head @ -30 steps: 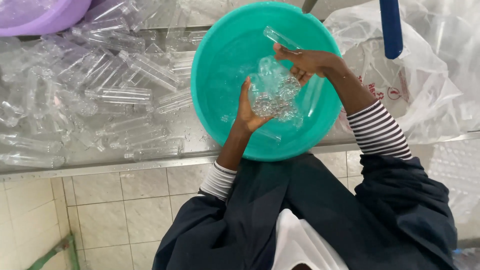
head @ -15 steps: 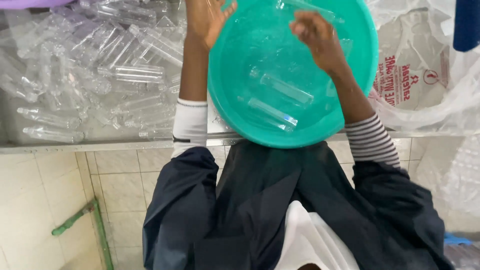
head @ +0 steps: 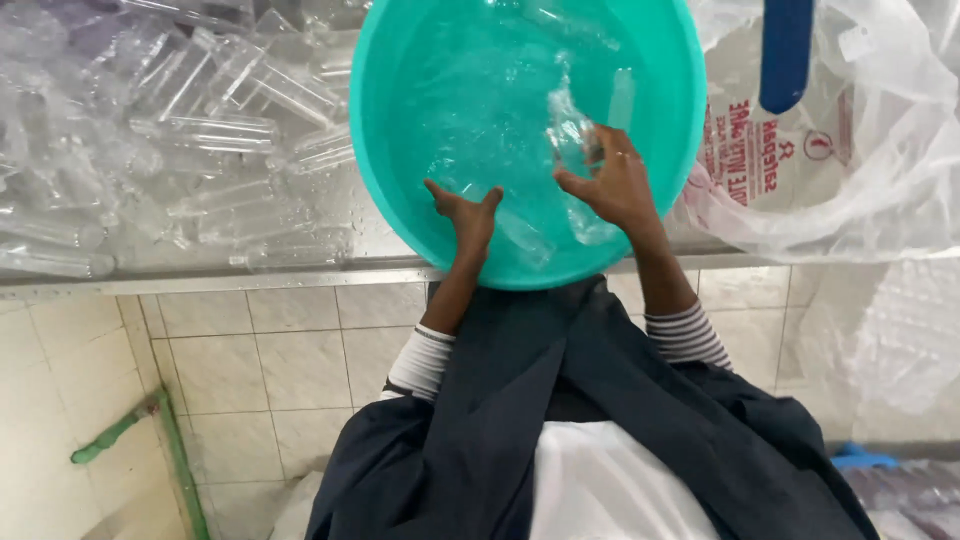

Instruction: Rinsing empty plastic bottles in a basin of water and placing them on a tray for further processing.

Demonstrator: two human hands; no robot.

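Note:
A teal round basin (head: 400,190) stands on the steel counter, holding water and several clear plastic tubes (head: 620,95). My left hand (head: 465,215) is inside the basin near its front wall, fingers spread, with a clear tube (head: 525,238) lying just right of it. My right hand (head: 612,185) is also inside, its thumb and fingers curled round a clear plastic tube (head: 572,135) that runs under the palm. Striped cuffs and a dark apron show below the basin.
A heap of clear plastic tubes (head: 180,130) covers the counter left of the basin. A white printed plastic bag (head: 850,170) lies to the right, with a blue handle (head: 785,50) above it. The counter edge (head: 200,282) fronts a tiled wall; a green pipe (head: 115,435) sits lower left.
My left hand came down from over the tube heap into the basin. My right hand moved from the far side of the basin to the near side and closed on a tube.

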